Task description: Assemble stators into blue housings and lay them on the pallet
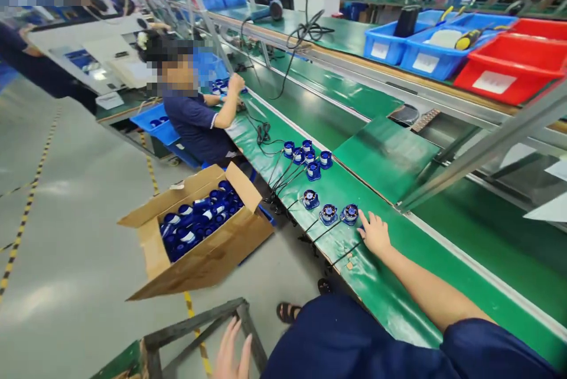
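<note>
My right hand (376, 236) lies over the green bench top, its fingers curved around a small blue fan (363, 228) that it mostly hides. A black cable (345, 255) runs from under this hand to the bench edge. Just beyond my fingertips sits another blue fan (350, 213), with two more, a blue fan (328, 213) and a blue fan (310, 198), farther along; their round motors face up. My left hand (232, 350) hangs low at the bottom of the view, above the floor side, fingers apart and holding nothing.
An open cardboard box (221, 249) full of blue parts stands left of the bench (425, 261). Farther up, several blue fans (309, 157) cluster near a seated co-worker (190, 113). A metal-framed stool (195, 326) is beside me. Blue bins (427, 60) and red bins (500, 81) line the shelf.
</note>
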Tool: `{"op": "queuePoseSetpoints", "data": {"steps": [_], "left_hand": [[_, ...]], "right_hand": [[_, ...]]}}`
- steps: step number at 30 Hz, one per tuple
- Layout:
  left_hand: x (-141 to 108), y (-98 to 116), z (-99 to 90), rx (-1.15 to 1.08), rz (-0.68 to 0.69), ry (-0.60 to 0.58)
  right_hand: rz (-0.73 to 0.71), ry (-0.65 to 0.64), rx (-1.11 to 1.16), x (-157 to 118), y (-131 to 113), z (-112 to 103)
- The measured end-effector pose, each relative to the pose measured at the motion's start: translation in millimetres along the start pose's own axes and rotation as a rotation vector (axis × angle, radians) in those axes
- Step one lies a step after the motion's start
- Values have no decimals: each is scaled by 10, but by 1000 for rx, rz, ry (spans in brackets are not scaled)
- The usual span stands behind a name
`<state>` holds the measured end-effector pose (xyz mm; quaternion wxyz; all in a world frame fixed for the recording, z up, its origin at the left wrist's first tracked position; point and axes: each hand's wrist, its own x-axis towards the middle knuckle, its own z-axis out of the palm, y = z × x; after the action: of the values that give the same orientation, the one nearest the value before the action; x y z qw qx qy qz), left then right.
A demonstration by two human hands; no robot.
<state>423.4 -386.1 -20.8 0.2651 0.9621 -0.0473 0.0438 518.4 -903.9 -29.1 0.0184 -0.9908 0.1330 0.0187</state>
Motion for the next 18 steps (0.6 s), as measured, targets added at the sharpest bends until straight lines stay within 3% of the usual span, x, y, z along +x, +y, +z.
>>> {"op": "queuePoseSetpoints", "data": {"steps": [3, 6, 10, 14, 18], "left_hand": [[1140, 276, 273, -31, 323, -73], [2296, 749, 534, 25, 670, -139], [3497, 1360, 882, 133, 1003, -200], [4260, 1682, 1280, 208, 1270, -363], [4594, 1753, 1709, 248, 1455, -522]], "right_hand": [[-10, -2, 26, 174, -99, 2], [28, 6, 34, 259, -231, -54], [133, 24, 14, 255, -469, -135], [257, 52, -13, 103, -707, -76], [364, 76, -20, -161, -896, 78]]}}
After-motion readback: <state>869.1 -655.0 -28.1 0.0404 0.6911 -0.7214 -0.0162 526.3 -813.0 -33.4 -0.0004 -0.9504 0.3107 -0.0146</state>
